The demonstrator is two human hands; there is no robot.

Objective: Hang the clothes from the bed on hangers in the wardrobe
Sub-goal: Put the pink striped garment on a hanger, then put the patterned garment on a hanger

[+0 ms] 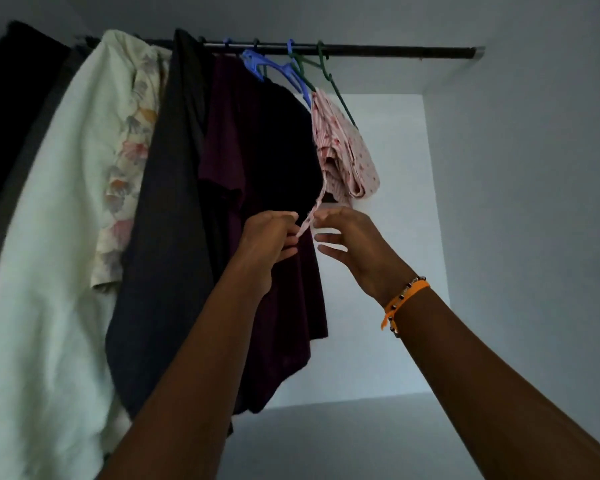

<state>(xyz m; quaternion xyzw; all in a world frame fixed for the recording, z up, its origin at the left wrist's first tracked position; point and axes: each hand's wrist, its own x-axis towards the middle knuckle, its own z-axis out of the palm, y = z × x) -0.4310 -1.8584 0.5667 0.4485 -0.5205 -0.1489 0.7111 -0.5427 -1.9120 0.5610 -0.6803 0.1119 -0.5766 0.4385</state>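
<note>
A small pink patterned garment hangs bunched on a green hanger at the right end of the clothes on the dark rail. A thin pink strap dangles from it. My left hand pinches the strap's lower end. My right hand pinches the same strap from the right, with its other fingers spread loosely. An orange bracelet sits on my right wrist.
Left of the pink garment hang a black top on a blue hanger, a maroon top, a dark grey garment, a cream floral one and dark clothes at far left. The rail's right part is bare.
</note>
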